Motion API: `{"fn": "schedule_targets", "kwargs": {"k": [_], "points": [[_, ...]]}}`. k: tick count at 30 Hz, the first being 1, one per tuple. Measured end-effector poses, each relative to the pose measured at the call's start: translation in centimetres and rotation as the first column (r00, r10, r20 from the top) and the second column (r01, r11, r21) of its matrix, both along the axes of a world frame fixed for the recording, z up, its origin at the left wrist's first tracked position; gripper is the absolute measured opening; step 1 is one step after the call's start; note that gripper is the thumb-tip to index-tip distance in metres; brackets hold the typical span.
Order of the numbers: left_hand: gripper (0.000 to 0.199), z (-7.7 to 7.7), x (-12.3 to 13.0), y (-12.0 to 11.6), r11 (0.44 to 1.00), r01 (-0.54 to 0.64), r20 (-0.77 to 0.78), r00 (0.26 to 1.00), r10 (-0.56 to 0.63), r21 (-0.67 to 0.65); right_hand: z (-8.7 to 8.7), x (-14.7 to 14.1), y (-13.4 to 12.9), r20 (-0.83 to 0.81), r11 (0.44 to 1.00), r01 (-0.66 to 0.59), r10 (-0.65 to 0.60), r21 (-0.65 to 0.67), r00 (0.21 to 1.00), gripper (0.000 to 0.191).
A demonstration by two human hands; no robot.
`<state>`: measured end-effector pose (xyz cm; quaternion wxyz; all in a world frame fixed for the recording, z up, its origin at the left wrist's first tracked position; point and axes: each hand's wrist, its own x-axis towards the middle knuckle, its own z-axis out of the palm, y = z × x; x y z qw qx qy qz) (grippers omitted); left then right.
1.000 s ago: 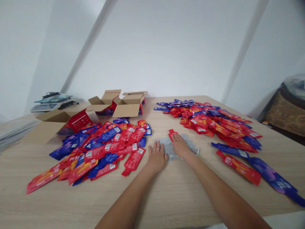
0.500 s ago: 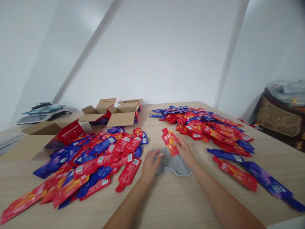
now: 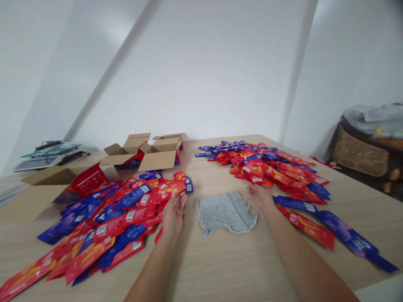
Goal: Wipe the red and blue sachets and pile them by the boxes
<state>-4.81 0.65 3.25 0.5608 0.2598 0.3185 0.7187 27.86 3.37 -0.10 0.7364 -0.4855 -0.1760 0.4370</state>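
Observation:
My left hand (image 3: 174, 209) is at the right edge of the left heap of pouches, its fingers loosely curled and apart. Just beyond its fingertips lies a red and orange pouch (image 3: 170, 189); whether they still touch it is hard to make out. My right hand (image 3: 260, 196) is open and empty, fingers pointing left, close to the near edge of the right heap of red and blue pouches (image 3: 256, 167). A grey knitted cloth (image 3: 225, 212) lies spread on the table between both hands.
Open cardboard boxes (image 3: 160, 158) stand at the back left, and another open box (image 3: 47, 191) is nearer. A stack of folders (image 3: 50, 153) lies at far left. Several loose pouches, including a blue one (image 3: 349, 237), lie at right. A patterned chair (image 3: 360, 151) stands beyond the table.
The red pouch has left my right hand and is now at the left heap by my left hand. My hands have moved apart, uncovering the grey cloth. The view has shifted slightly.

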Motion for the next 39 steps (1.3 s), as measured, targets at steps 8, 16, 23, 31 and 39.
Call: {"fn": "schedule_targets", "kwargs": {"k": [8, 16, 23, 31, 39], "points": [[0.044, -2.7, 4.1, -2.4, 0.955, 0.288, -0.795, 0.594, -0.124, 0.066, 1.1, 1.5, 1.6, -0.105, 0.998, -0.014, 0.007, -0.060, 0.994, 0.014], [0.042, -2.3, 4.8, -3.5, 0.874, 0.483, -0.914, -0.374, 0.159, -0.045, 2.6, 1.7, 0.6, -0.237, 0.998, -0.066, 0.062, -0.010, 0.970, 0.013], [0.043, -2.5, 5.2, -3.1, 0.877, 0.480, -0.899, -0.393, 0.196, -0.018, 5.0, -6.1, -2.1, -0.193, 0.911, -0.409, 0.410, 0.047, 0.891, 0.011], [0.045, -3.6, 4.6, -1.9, 0.957, 0.282, -0.909, -0.375, 0.182, 0.076, 5.0, -9.5, -4.3, 0.826, 0.809, -0.238, 0.561, -0.537, 0.046, 0.047], [0.057, -2.8, 5.7, -3.1, 0.952, 0.301, -0.825, -0.551, 0.124, -0.058, 0.9, -12.4, -3.6, 0.901, 0.876, -0.319, 0.243, -0.363, -0.358, 0.048]]}}
